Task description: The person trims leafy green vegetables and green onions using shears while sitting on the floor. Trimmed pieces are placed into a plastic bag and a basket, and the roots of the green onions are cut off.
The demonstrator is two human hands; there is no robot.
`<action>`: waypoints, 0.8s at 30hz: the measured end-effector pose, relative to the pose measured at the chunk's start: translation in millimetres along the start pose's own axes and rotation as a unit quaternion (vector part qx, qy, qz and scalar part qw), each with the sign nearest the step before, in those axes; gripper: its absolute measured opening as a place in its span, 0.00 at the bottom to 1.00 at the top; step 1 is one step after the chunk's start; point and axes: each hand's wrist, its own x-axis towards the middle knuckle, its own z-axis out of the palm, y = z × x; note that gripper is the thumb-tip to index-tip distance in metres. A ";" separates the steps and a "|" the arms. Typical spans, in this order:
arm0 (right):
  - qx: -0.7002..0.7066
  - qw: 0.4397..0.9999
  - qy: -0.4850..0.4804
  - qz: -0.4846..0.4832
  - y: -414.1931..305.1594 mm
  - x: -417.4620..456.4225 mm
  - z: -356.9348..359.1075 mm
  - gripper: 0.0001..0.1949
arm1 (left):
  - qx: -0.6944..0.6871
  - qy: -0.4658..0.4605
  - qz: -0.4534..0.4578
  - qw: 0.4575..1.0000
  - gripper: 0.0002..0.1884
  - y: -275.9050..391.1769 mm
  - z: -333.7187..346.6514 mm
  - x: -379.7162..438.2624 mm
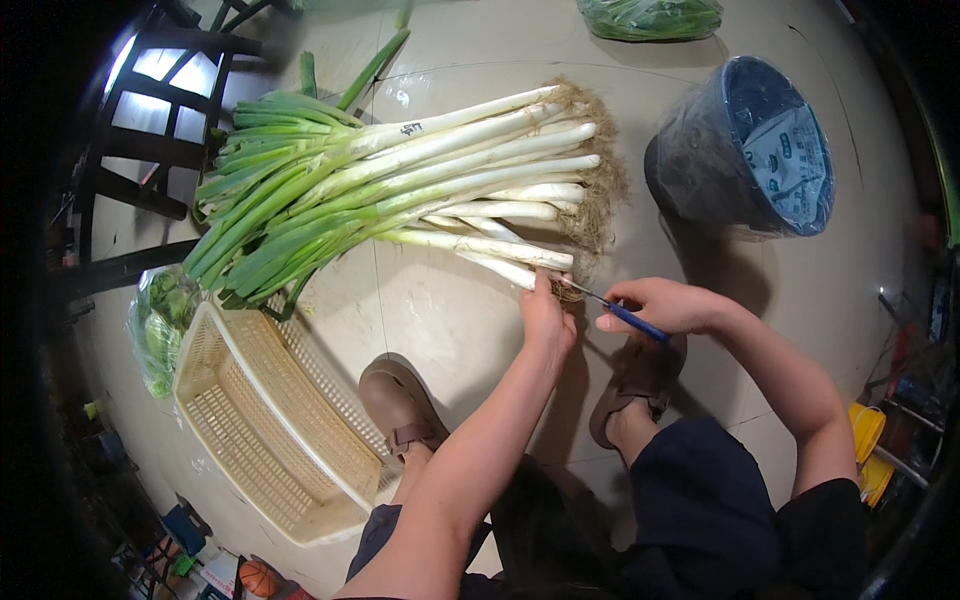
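Observation:
A large bundle of long green onions (pixel 450 161) lies on the tiled floor, leaves to the left and white stems to the right. Brown fibrous roots (pixel 600 180) fringe the stem ends. My left hand (pixel 547 311) grips the root end of the nearest onion stalk (pixel 506 270), partly hiding it. In my right hand (pixel 664 304) is a blue-handled cutting tool (pixel 634 319); I cannot tell if it is a knife or scissors. Its thin metal blade reaches the roots beside my left fingers.
A bag-lined blue bin (pixel 739 150) stands at the right, a plastic packet inside. Left of my shoes (pixel 397 397) sits a cream plastic basket (pixel 255 420), near bagged green vegetables (pixel 161 330). Another bag of greens (pixel 652 16) lies at the top. Dark wooden furniture (pixel 161 150) borders the leaves.

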 end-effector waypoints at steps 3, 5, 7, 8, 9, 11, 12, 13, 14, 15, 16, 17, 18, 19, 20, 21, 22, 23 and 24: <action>-0.120 0.993 -0.017 0.008 -2.5 15.3 -13.0 0.33 | -0.014 0.018 -0.030 0.999 0.09 -7.8 -1.2 -14.0; -0.198 0.980 0.013 -0.029 -3.9 22.6 -20.3 0.34 | 0.010 -0.014 -0.040 0.999 0.11 -10.6 -10.6 -13.5; -0.269 0.963 -0.018 0.008 -20.1 30.8 -29.6 0.34 | 0.073 -0.067 -0.045 0.994 0.11 -11.1 -24.5 -5.1; -0.300 0.954 -0.018 0.013 -28.9 32.0 -31.8 0.34 | 0.068 -0.062 -0.037 0.995 0.10 -16.2 -30.6 -4.4; -0.328 0.944 -0.017 0.019 -36.2 31.9 -35.1 0.35 | 0.066 -0.059 -0.031 0.996 0.10 -19.4 -27.6 -11.0; -0.354 0.935 -0.033 0.013 -39.5 46.1 -44.2 0.32 | 0.085 -0.051 -0.019 0.995 0.10 -21.0 -25.0 -15.9; -0.353 0.934 -0.049 0.019 -46.8 52.0 -46.5 0.31 | 0.106 -0.046 -0.012 0.993 0.10 -21.2 -25.9 -16.5; -0.352 0.933 -0.066 0.026 -54.2 57.0 -47.1 0.30 | 0.128 -0.041 -0.005 0.991 0.11 -21.0 -27.1 -17.1; -0.398 0.911 -0.075 0.075 -62.2 61.1 -48.5 0.30 | 0.153 -0.035 -0.001 0.988 0.11 -21.0 -28.6 -18.1; -0.407 0.906 -0.085 0.081 -66.6 66.6 -49.0 0.29 | 0.180 -0.031 0.003 0.983 0.11 -20.6 -27.8 -20.2; -0.417 0.900 -0.095 0.087 -68.9 73.0 -51.0 0.29 | 0.207 -0.028 0.007 0.978 0.12 -19.9 -26.9 -22.2; -0.426 0.894 -0.105 0.093 -71.9 79.4 -52.7 0.28 | 0.216 -0.030 0.009 0.976 0.12 -19.3 -26.0 -23.7; -0.427 0.889 -0.122 0.108 -77.5 88.7 -51.4 0.27 | 0.224 -0.028 0.013 0.974 0.12 -17.8 -27.6 -24.3; -0.427 0.886 -0.126 0.130 -82.3 97.4 -48.9 0.27 | 0.233 -0.027 0.018 0.972 0.12 -16.4 -28.8 -24.9; -0.426 0.882 -0.130 0.151 -86.8 105.8 -46.1 0.27 | 0.231 -0.023 0.018 0.972 0.12 -15.7 -29.7 -25.7; -0.425 0.878 -0.133 0.175 -93.0 112.2 -44.5 0.27 | 0.229 -0.022 0.017 0.973 0.11 -14.5 -28.1 -28.8; -0.418 0.872 -0.153 0.206 -101.2 118.6 -46.2 0.34 | 0.226 -0.020 0.016 0.974 0.11 -13.2 -26.3 -31.7; -0.420 0.867 -0.158 0.215 -105.6 121.6 -46.2 0.34 | 0.231 -0.016 0.013 0.973 0.11 -11.8 -24.5 -34.4; -0.424 0.862 -0.164 0.223 -110.2 124.2 -45.3 0.35 | 0.234 -0.011 0.010 0.972 0.11 -10.6 -23.7 -36.3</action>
